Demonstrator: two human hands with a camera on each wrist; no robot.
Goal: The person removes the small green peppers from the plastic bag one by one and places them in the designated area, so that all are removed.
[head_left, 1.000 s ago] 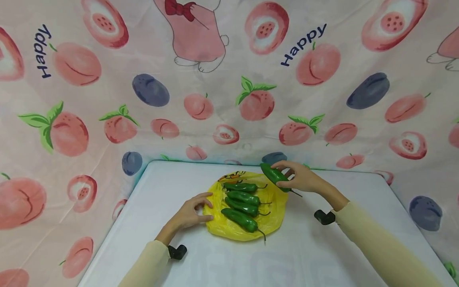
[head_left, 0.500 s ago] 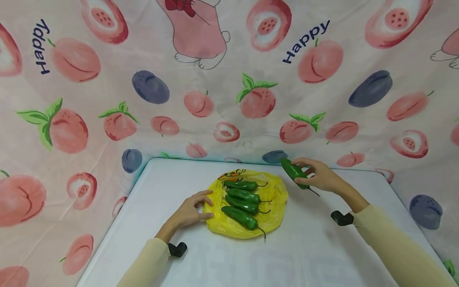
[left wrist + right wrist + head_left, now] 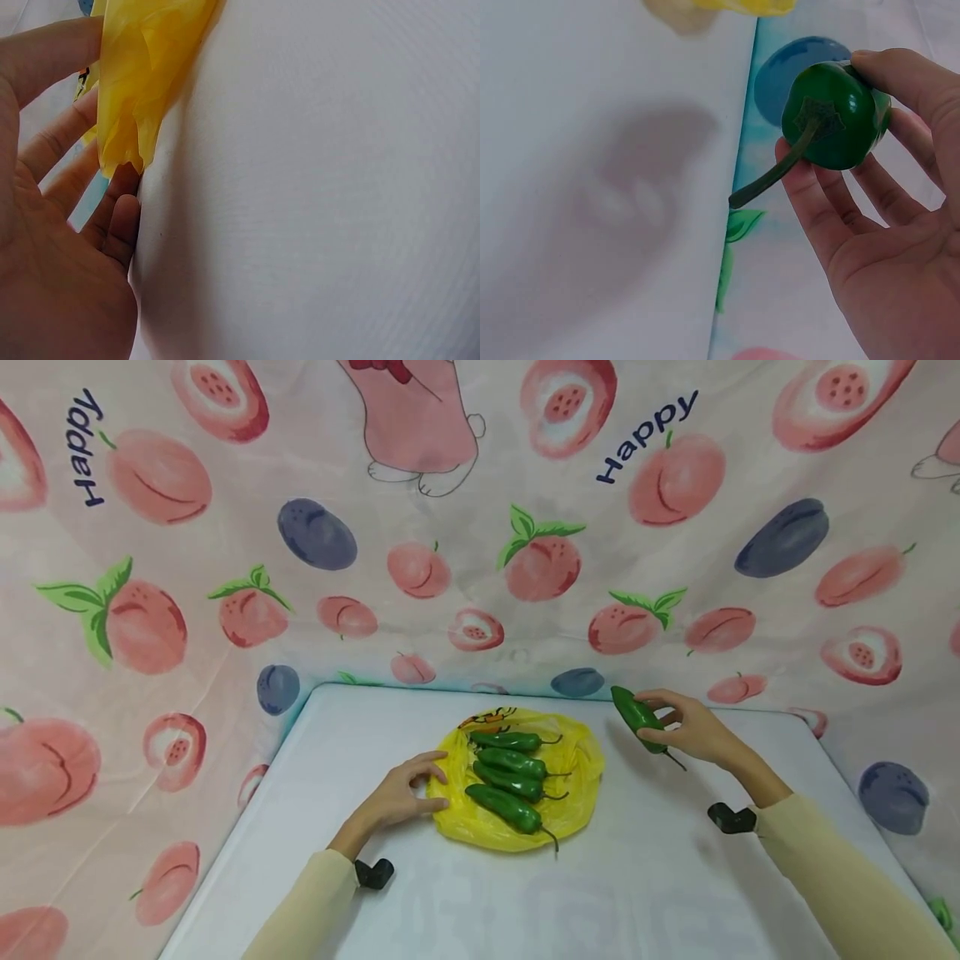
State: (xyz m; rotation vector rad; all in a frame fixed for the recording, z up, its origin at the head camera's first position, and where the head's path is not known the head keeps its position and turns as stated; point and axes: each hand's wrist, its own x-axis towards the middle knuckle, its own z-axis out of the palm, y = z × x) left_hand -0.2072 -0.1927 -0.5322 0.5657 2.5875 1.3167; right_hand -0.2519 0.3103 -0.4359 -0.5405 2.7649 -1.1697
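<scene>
Right hand [image 3: 697, 727]: you grip one green pepper [image 3: 632, 712] between thumb and fingers, holding it above the white table [image 3: 540, 910].
Left hand [image 3: 397, 793]: your fingers lie spread and slightly bent, touching the left edge of the yellow bag [image 3: 480, 832]; no pinch shows.
Green pepper: over the past second you have carried it from above the bag's right edge to a spot right of it, apart from the plastic and near the table's far edge.
Four peppers [image 3: 504, 807]: they lie in a row on the bag, stems rightward, unmoved; the change reads as one separated, four remaining.
Patterned cloth [image 3: 450, 522]: "Happy" is legible at upper right, and again at upper left, running upward and seemingly mirrored.
Bag print [image 3: 486, 720]: dark and orange marks, unreadable; no brand can be made out.
</scene>
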